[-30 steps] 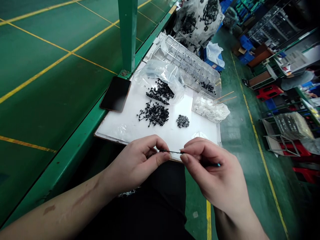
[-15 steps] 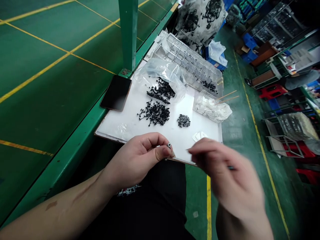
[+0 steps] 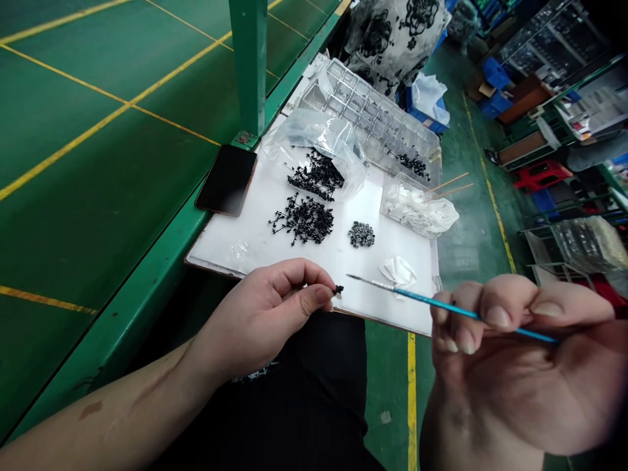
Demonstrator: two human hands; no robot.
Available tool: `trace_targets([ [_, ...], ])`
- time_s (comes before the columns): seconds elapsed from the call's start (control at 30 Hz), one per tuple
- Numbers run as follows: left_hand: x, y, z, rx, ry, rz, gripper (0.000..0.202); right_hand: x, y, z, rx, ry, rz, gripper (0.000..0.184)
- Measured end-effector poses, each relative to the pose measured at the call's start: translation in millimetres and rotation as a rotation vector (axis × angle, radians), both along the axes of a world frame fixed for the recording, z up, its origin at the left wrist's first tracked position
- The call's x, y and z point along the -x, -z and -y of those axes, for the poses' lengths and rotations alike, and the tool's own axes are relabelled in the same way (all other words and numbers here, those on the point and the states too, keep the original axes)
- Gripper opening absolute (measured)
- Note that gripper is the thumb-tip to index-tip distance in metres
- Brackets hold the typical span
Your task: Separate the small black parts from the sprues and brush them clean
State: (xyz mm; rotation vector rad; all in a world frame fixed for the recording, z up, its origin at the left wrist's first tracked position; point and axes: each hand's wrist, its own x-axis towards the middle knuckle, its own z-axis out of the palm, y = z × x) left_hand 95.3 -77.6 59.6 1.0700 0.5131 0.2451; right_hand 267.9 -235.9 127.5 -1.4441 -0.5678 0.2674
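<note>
Pinched between the thumb and index finger of my left hand (image 3: 289, 304) is a small black part (image 3: 338, 289) above the near edge of the white board (image 3: 235, 248). My right hand (image 3: 520, 353) is closed on a thin blue paintbrush (image 3: 432, 301). Its fine dark tip points left toward the black part, with a small gap between them. Beyond the left hand lie a heap of black branching parts (image 3: 307, 221) and a pile of small metallic, nut-like pieces (image 3: 362, 234). A crumpled white tissue (image 3: 398, 271) rests behind the brush.
An open plastic bag (image 3: 314, 134) spills more black parts. Behind it stands a clear compartment tray (image 3: 373, 118); a clear box (image 3: 392, 204) with white material and two sticks is at right. A dark tablet (image 3: 226, 180) lies beside the green post (image 3: 248, 72).
My right hand has moved right and turned palm up, bringing the blue paintbrush into clear view. The black part in my left hand has turned, its metallic end no longer facing me.
</note>
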Motion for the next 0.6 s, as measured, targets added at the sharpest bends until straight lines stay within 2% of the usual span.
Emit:
trace_targets([
  [0.1, 0, -2.4, 1, 0.020, 0.003, 0.015, 0.018, 10, 4.1, 4, -0.001, -0.002, -0.046, 0.052],
  [0.27, 1, -3.9, 2, 0.021, -0.006, 0.020, 0.017, 16, 5.6, 8, 0.019, 0.040, -0.086, 0.053],
  [0.47, 3, -4.8, 2, 0.060, -0.015, 0.046, 0.015, 15, 7.8, 7, -0.049, -0.048, -0.108, 0.053],
  [0.6, 3, -6.5, 1, 0.062, -0.011, 0.019, 0.018, 13, 11.9, 5, -0.103, -0.072, -0.034, 0.065],
])
